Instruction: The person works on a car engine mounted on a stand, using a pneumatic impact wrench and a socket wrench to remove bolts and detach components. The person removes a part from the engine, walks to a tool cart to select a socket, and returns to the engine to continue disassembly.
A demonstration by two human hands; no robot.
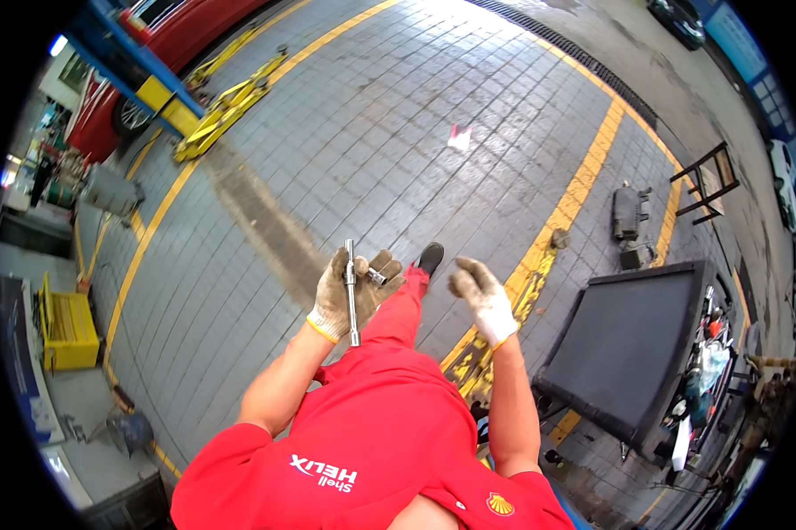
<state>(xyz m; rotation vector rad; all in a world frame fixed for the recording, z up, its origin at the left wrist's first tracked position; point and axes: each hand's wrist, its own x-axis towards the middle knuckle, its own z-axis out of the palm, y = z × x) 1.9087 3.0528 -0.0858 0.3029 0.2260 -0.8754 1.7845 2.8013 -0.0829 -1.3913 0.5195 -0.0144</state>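
Note:
In front of my body, my left hand (349, 291) wears a dirty white work glove with the palm turned up. A long chrome socket bar (352, 305) lies upright across it, under the thumb. Beside the bar, a short chrome socket (378, 277) rests at the fingers of the same hand. My right hand (484, 300), in a matching glove, is held apart to the right. Its fingers are stretched out and somewhat bent, and nothing shows in them.
A black-topped tool cart (628, 340) stands at the right, with tools and bottles along its far side. Dark metal parts (628, 216) and a wooden chair frame (707, 183) are beyond it. Yellow lift arms (230, 110) and a red car (190, 31) are at upper left, a yellow bin (69, 331) at left.

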